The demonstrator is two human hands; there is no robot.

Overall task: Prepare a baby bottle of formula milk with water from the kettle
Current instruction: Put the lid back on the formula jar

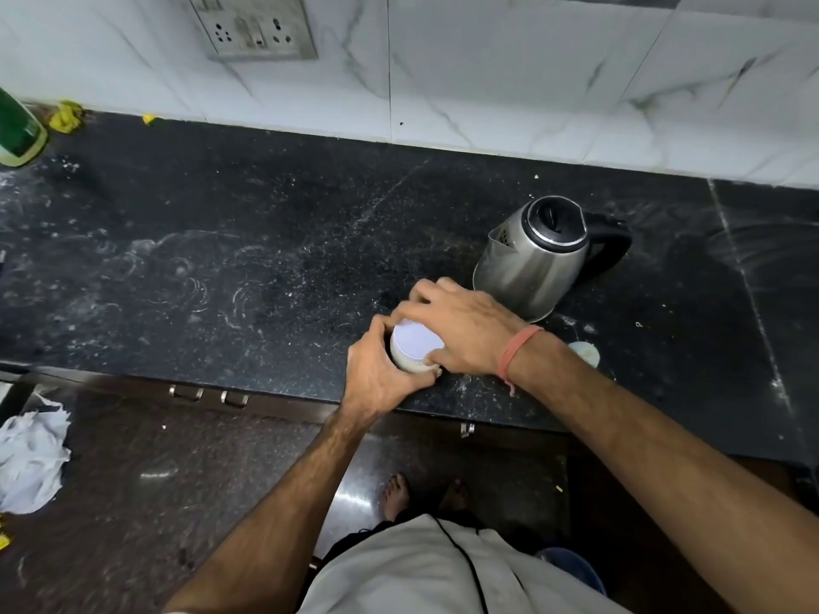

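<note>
White-lidded jar (416, 347) clasped between left hand (381, 374) and right hand (461, 330) (possibly formula), beside kettle (532, 254).

One stainless-steel electric kettle with black lid (534, 254), one small white round-lidded jar (416, 347), two bare hands, left (381, 374) and right (461, 330), one green bottle (17, 126), three metal drawer handles (186, 393), one crumpled white paper (31, 463)

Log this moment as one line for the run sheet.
left hand: grips jar side | right hand: on jar lid | kettle: upright behind, lid shut | counter: dusty

You're over a dusty black stone counter (221, 259), white marble wall tiles (532, 82) behind, socket plate (255, 26) above, dark floor (155, 480) below.
</note>
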